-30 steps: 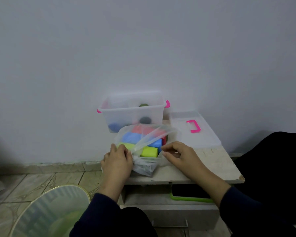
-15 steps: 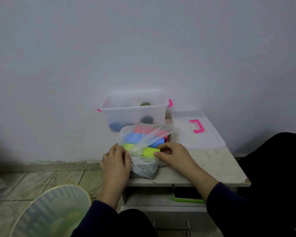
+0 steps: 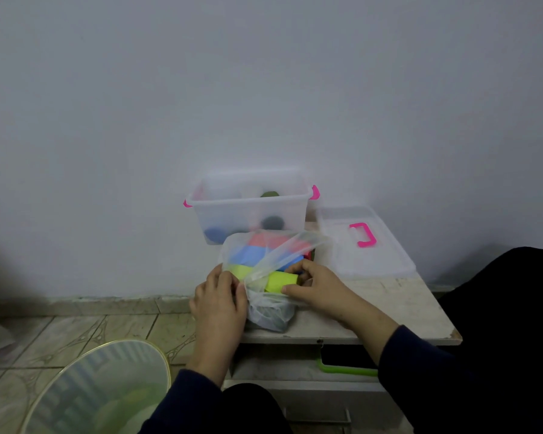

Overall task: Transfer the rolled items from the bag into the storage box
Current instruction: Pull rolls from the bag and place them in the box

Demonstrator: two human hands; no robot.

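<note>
A thin plastic bag (image 3: 273, 277) is seen in the lower middle of the frame, lying on a pale desk (image 3: 398, 308). It is held at its left side by the left hand (image 3: 220, 305), whose fingers are curled over the plastic edge. The right hand (image 3: 314, 286) is placed at the open mouth of the bag, and its fingers (image 3: 298, 267) are closed around a yellow-green roll (image 3: 279, 280), with the thumb below the roll and the other fingers above it. The roll is not yet lifted out; it is partly covered by the plastic.

Behind the bag, a little above the centre of the frame, the storage box (image 3: 248, 208) is standing open against the wall, just beside the bag. It is a clear box with pink clips. Through its wall some items can be seen: a blue one (image 3: 215, 234) at the lower left, a dark one (image 3: 271, 223) near the middle and a greenish one (image 3: 269, 194) higher up. So it is judged that a few items are already transferred.

Inside the bag several rolls are left: a second yellow-green one, blue ones (image 3: 248, 254), a pink-red one (image 3: 268, 239), and something dark at the bottom, which cannot be told clearly. The task is therefore judged to be in its earlier half, with more left than done.

The lid (image 3: 364, 245) of the box, with a pink handle, is laid on the desk to the right of the box.
</note>
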